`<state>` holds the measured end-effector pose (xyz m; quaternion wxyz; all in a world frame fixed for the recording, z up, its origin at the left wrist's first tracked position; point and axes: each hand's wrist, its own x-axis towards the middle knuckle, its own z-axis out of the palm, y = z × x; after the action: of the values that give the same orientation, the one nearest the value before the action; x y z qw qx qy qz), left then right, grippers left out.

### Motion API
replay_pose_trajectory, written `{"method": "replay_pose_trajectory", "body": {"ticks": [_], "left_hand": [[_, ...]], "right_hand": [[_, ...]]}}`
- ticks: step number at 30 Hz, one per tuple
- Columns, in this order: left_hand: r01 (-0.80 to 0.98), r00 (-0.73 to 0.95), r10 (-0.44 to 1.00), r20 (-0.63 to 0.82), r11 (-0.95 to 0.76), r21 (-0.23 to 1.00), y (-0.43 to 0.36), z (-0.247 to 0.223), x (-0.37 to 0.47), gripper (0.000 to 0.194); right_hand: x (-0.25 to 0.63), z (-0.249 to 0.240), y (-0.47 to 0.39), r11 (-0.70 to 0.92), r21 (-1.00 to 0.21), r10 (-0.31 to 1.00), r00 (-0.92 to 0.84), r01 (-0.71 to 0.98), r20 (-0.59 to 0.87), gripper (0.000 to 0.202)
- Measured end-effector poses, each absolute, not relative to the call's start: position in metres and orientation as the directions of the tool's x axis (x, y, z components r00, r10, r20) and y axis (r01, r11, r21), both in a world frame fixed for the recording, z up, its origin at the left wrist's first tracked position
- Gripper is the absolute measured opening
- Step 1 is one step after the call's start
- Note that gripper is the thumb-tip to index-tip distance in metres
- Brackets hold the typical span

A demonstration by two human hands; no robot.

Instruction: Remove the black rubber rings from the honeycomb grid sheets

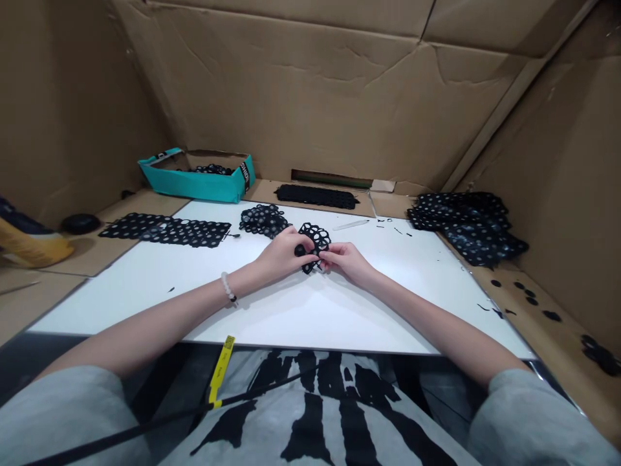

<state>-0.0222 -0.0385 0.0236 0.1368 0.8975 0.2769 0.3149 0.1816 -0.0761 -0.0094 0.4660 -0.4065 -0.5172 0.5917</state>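
A small black piece with round holes (316,237) is held between my two hands above the white board (272,307). My left hand (285,252) pinches its left side, with a small black round thing (299,250) at the fingers. At the lower right edge of the piece, the fingertips of my right hand (345,261) are pressed together on it. Just behind my left hand lies a heap of black pieces with holes (264,220). A flat black sheet with holes (169,230) lies farther left.
A teal box (194,186) with black pieces stands at the back left. Behind the board lies a black strip stack (316,196). Black perforated sheets (468,223) are piled at right, near a white pen-like tool (351,224). Cardboard walls (301,97) surround the board.
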Motion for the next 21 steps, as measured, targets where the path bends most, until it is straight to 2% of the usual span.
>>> {"method": "replay_pose_trajectory", "body": {"ticks": [3,9,13,15,17,18,19,21], "left_hand": [[0.398,0.63,0.624,0.463,-0.771,0.497,-0.039,0.023,-0.021,0.018],[0.408,0.586,0.675,0.448,-0.724,0.557,-0.039,0.021,-0.017,0.018],[0.359,0.489,0.803,0.341,-0.542,0.76,-0.014,0.029,-0.026,0.028],[0.306,0.338,0.865,0.37,-0.473,0.826,0.009,0.038,-0.04,0.036],[0.341,0.095,0.863,0.496,-0.496,0.798,0.034,0.045,-0.061,0.037],[0.417,0.005,0.83,0.558,-0.509,0.753,0.045,0.047,-0.073,0.036],[0.506,-0.008,0.8,0.6,-0.514,0.693,0.056,0.047,-0.084,0.035],[0.619,0.096,0.772,0.628,-0.54,0.57,0.072,0.043,-0.103,0.032]], "right_hand": [[0.18,-0.011,-0.077,-0.013,-0.991,0.971,-0.238,-0.136,0.02,0.042],[0.174,-0.013,-0.078,0.038,-0.995,0.962,-0.266,-0.097,0.062,0.045],[0.176,-0.014,-0.075,0.016,-0.995,0.959,-0.28,-0.101,0.044,0.046],[0.178,-0.015,-0.073,0.01,-0.994,0.963,-0.268,-0.113,0.04,0.043],[0.18,-0.015,-0.072,0.003,-0.993,0.969,-0.245,-0.12,0.033,0.037],[0.181,-0.014,-0.071,-0.009,-0.991,0.974,-0.224,-0.133,0.021,0.034],[0.182,-0.014,-0.071,-0.027,-0.987,0.981,-0.196,-0.156,0.004,0.031],[0.183,-0.012,-0.072,-0.07,-0.976,0.99,-0.132,-0.208,-0.043,0.028]]}}
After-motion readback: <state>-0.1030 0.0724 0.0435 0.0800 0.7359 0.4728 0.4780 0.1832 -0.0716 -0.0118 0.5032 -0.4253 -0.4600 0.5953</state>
